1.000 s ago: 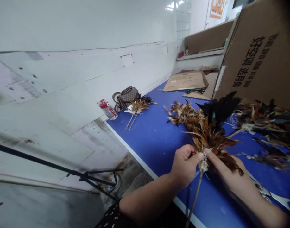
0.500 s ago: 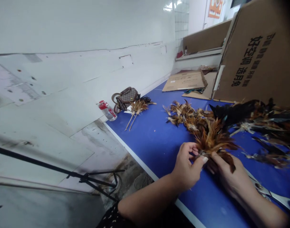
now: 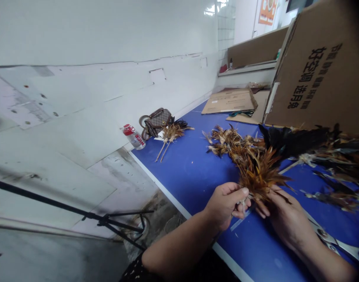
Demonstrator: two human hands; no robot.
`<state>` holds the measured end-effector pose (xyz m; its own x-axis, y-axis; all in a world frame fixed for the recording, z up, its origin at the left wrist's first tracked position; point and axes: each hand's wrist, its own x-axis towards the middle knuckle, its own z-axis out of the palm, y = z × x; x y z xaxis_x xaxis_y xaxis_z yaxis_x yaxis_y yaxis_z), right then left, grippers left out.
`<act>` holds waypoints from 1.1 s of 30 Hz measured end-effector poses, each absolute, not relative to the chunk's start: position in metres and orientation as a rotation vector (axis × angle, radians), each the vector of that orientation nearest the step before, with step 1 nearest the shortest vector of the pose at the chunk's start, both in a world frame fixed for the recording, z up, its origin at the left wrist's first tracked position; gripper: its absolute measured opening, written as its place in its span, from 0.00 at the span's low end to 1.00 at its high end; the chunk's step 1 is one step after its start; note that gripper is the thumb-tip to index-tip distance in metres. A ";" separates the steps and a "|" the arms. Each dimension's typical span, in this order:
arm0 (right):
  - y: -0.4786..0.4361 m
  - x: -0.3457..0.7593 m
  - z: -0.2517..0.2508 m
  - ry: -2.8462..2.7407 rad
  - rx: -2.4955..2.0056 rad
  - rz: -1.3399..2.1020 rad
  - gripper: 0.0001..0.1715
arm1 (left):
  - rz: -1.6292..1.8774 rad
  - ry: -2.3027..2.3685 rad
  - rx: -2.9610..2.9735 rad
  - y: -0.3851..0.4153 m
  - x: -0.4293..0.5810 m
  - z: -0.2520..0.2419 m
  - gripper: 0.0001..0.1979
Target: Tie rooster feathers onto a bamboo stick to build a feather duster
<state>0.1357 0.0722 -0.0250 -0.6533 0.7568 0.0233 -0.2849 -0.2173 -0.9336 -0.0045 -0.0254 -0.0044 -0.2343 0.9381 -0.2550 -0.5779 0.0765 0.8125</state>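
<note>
A bunch of brown feathers (image 3: 260,172) is held over the blue table, its tips fanned up and away from me. My left hand (image 3: 228,205) is closed, thumb and fingers pinching the pale base of the bunch. From the right side, my right hand (image 3: 289,219) grips the same bunch; feathers cover part of its thumb and fingers. A narrow clear strip (image 3: 240,222) shows just below my left fingers. Metal scissors (image 3: 329,239) lie partly under my right forearm. More brown feathers (image 3: 226,141) lie behind the held bunch.
Black feather bundles (image 3: 300,143) lie at the right beside a large cardboard box (image 3: 317,70). Two feather sticks (image 3: 167,137), a handbag (image 3: 158,119) and a bottle (image 3: 134,137) sit at the table's left. Teal-handled scissors (image 3: 241,113) rest on flat cardboard (image 3: 229,100). A black stand (image 3: 109,219) is left.
My left hand has moved slightly down and left and closed into a tighter pinch at the bunch's base. The feather bunch has shifted a little, and the clear strip now shows.
</note>
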 end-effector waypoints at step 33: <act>0.068 0.131 -0.041 -1.556 -0.843 1.667 0.40 | 1.784 1.561 0.776 -0.038 -0.049 -0.002 0.20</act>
